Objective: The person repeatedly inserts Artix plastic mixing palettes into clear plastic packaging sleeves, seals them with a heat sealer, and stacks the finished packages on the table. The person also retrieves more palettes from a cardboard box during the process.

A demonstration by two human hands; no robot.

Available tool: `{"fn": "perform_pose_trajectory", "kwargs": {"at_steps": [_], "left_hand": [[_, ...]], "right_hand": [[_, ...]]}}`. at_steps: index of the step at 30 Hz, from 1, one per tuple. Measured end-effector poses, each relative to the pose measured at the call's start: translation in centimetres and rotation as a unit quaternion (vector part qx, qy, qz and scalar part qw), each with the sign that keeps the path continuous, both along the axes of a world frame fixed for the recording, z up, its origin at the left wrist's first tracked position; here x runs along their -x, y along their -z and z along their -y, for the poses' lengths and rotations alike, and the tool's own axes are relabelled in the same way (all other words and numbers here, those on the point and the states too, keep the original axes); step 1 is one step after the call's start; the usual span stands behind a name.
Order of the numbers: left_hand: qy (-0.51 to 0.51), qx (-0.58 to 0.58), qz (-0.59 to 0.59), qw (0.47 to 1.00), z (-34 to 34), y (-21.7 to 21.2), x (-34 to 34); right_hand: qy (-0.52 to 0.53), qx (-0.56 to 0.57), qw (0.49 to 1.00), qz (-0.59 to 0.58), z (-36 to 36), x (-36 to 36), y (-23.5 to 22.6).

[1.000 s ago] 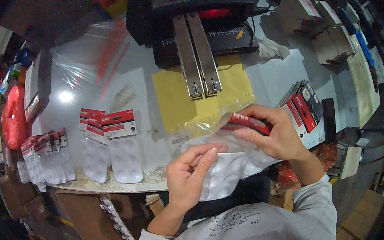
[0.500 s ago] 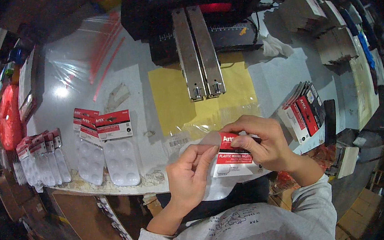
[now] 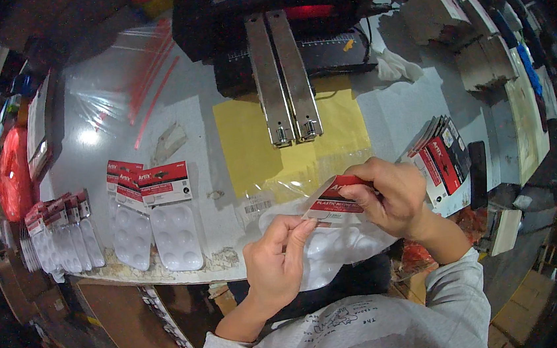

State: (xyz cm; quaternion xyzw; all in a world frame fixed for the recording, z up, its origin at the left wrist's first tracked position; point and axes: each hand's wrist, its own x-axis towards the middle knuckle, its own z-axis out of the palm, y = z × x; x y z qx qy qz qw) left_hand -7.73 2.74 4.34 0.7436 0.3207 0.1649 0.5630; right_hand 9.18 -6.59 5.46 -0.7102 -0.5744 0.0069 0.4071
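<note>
A red, black and white header card point(image 3: 333, 202) is tilted between my hands at the table's near edge. My left hand point(image 3: 272, 257) is closed, thumb and forefinger pinching the card's lower left corner. My right hand point(image 3: 394, 197) is closed on the card's upper right part and hides that end. Beneath the card lies a white plastic mixing palette point(image 3: 322, 257), its wells partly showing; whether the card is joined to it cannot be seen. To the left, carded palettes point(image 3: 176, 232) lie flat on the table, with a further overlapping row of carded palettes point(image 3: 66, 240) beyond them.
A black machine point(image 3: 295, 66) with two metal arms point(image 3: 284, 87) stands ahead over a yellow sheet point(image 3: 242, 137). At right are a fanned stack of header cards point(image 3: 440, 166), a dark phone-like slab point(image 3: 478, 173) and grey card stacks point(image 3: 480, 60). A red bag point(image 3: 13, 174) sits far left.
The card has tipped, its face now slanting and foreshortened. My left fingers have shifted from its upper left to its lower left corner, and more of the palette shows below.
</note>
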Motion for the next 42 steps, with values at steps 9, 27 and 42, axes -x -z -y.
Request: {"fn": "perform_pose_trajectory", "kwargs": {"at_steps": [9, 27, 42], "left_hand": [[0.011, -0.034, 0.01, 0.999, 0.0, -0.3, -0.5], [-0.04, 0.01, 0.03, 0.999, 0.0, 0.8, -0.4], [-0.173, 0.098, 0.083, 0.976, -0.9, 2.1, -0.1]], "right_hand": [[-0.057, -0.041, 0.996, 0.052, 0.0, -0.6, 0.2], [0.002, 0.061, 0.988, -0.139, -0.7, -0.7, -0.3], [0.027, 0.289, 0.764, -0.576, 1.9, -1.2, -0.7]]}}
